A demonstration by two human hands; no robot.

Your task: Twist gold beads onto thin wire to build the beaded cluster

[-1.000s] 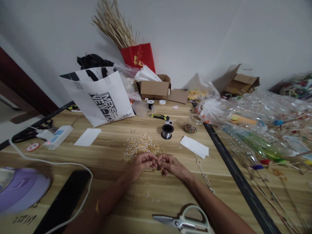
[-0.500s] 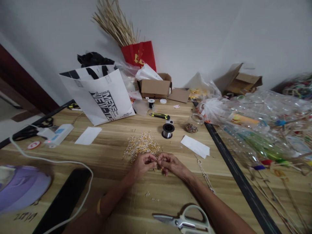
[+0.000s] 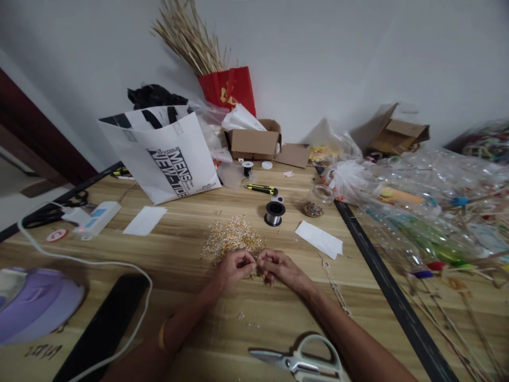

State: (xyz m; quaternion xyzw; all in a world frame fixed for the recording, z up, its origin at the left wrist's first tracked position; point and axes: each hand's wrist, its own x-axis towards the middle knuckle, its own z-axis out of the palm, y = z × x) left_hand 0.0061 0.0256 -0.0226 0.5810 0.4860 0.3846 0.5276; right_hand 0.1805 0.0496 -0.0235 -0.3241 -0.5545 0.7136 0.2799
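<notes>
My left hand and my right hand meet fingertip to fingertip over the wooden table. Both are closed in a pinch; whatever lies between the fingers is too small to make out. Right behind them spreads a tangled heap of gold and silver beaded strands. A few tiny gold bits show under the fingers. Close to my right forearm lies a pair of scissors with pale handles, and beyond it a beaded cord. Small clear beads lie in front of my hands.
Past the heap stand a wire spool, a yellow-black utility knife and a glass jar of beads. White paper lies to the right. A white bag, a power strip and a cable are left; plastic bottles crowd the right.
Both hands stay pinched together in nearly the same place. The whole view has shifted very slightly; no object has visibly moved.
</notes>
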